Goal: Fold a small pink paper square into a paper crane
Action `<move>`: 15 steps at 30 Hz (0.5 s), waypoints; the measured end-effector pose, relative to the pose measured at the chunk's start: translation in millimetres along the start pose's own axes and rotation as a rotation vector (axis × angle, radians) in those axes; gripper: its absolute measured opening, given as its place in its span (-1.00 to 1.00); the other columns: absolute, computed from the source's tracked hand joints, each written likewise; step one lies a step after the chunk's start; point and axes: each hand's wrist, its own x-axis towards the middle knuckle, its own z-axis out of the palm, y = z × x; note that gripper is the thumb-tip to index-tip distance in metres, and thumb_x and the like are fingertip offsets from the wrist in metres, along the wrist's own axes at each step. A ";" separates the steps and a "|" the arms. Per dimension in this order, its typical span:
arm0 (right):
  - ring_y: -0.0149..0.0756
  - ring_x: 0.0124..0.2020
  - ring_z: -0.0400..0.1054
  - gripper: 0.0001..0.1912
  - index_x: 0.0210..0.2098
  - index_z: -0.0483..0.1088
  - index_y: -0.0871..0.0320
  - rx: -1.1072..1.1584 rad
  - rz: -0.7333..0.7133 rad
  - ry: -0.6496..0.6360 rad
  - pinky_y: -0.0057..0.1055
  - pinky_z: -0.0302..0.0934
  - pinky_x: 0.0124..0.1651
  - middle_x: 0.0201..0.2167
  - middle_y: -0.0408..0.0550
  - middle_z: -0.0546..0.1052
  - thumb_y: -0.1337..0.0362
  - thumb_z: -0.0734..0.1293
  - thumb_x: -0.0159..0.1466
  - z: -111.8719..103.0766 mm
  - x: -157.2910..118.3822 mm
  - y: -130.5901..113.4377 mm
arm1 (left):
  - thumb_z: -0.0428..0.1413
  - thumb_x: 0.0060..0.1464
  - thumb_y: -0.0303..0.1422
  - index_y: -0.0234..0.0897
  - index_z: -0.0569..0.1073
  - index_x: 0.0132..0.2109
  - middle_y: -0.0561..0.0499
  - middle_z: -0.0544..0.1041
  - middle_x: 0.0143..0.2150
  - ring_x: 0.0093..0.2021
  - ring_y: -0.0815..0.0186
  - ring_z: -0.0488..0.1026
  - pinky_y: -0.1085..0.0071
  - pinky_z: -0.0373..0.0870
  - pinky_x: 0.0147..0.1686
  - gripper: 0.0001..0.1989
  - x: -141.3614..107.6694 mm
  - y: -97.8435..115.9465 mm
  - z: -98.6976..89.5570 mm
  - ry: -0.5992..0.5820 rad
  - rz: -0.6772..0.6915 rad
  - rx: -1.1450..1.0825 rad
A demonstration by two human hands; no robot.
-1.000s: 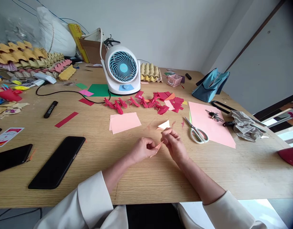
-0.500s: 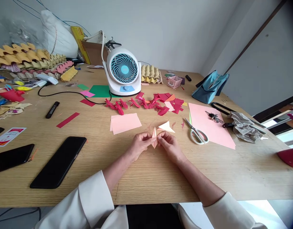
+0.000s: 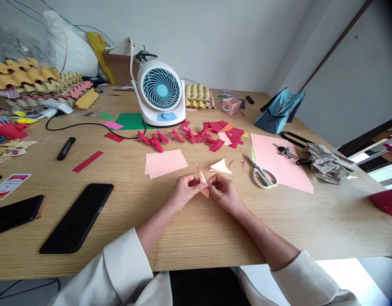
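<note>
- The left hand (image 3: pixel 187 191) has thumb and fingers clamped on a small folded pink paper (image 3: pixel 205 193), which stands point-up, slightly tilted, above the near middle of the surface (image 3: pixel 180 238).
- The right hand (image 3: pixel 224 194) meets it from the right, thumb and fingertips pinched together at the paper's right edge; the two hands are close, with the paper between them.
- A second folded piece (image 3: pixel 220 166) lies just beyond the right hand, and pale pink rectangles (image 3: pixel 168 164) lie farther left.
- The paper looks thin and narrow at its tip, so uneven pressure from the fingertips could crease it crookedly; a hard pull between the hands could tear it.
- A careless sweep of the right hand could brush the second piece out of place or catch the scissors (image 3: pixel 262 174), whose blades lie partly open to the right.
- If the fan (image 3: pixel 160 90) blows this way, loose paper could slide; I cannot tell whether it runs.
- At the far right, a small pink basket (image 3: pixel 231 106) and a blue bag (image 3: pixel 279 114) stand apart; their contents are hidden.
- At the far left, a cardboard box (image 3: pixel 121 70) and a bulging white sack (image 3: pixel 68 49) show nothing certain inside.
</note>
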 end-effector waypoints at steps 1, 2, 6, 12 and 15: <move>-0.42 -0.54 0.14 -0.84 -0.40 0.33 0.14 -0.011 -0.002 -0.006 -0.42 0.02 -0.47 -0.51 -0.17 0.36 0.19 0.35 0.19 -0.3 -0.3 -0.8 | 0.31 -0.10 -0.13 -0.31 0.42 -0.47 0.12 0.31 -0.53 -0.49 0.46 0.15 0.51 0.05 -0.52 -0.66 -0.3 1.0 -0.3 -0.006 -0.012 -0.002; -0.41 -0.53 0.15 -0.83 -0.39 0.33 0.14 -0.010 -0.007 -0.015 -0.42 0.03 -0.46 -0.50 -0.16 0.37 0.18 0.35 0.20 -0.5 -0.4 -1.5 | 0.31 -0.11 -0.13 -0.31 0.41 -0.48 0.13 0.28 -0.54 -0.51 0.47 0.12 0.52 0.02 -0.54 -0.65 -0.7 1.8 -0.6 -0.009 -0.023 -0.007; -0.39 -0.48 0.17 -0.76 -0.34 0.34 0.15 0.056 -0.007 -0.090 -0.42 0.05 -0.42 -0.47 -0.15 0.37 0.09 0.33 0.23 -1.0 -0.2 -4.2 | 0.30 -0.12 -0.11 -0.30 0.38 -0.48 0.13 0.25 -0.52 -0.50 0.46 0.09 0.54 -0.03 -0.55 -0.64 -1.8 3.3 -1.3 0.021 -0.085 -0.041; -0.42 -0.47 0.14 -0.63 -0.36 0.37 0.17 0.094 0.043 -0.192 -0.43 0.02 -0.40 -0.48 -0.18 0.35 -0.04 0.35 0.24 -1.4 0.7 -8.3 | 0.25 -0.07 -0.13 -0.29 0.33 -0.44 0.09 0.32 -0.43 -0.39 0.42 0.21 0.58 0.06 -0.48 -0.65 -3.3 3.1 0.3 0.056 -0.166 -0.074; -0.43 -0.50 0.11 -0.57 -0.39 0.37 0.17 0.130 0.050 -0.181 -0.43 -0.01 -0.42 -0.52 -0.19 0.32 -0.11 0.36 0.20 -1.8 1.4 -8.8 | 0.26 -0.07 -0.13 -0.29 0.31 -0.45 0.12 0.27 -0.46 -0.42 0.45 0.17 0.59 0.02 -0.50 -0.64 -4.0 2.2 2.4 0.061 -0.162 -0.101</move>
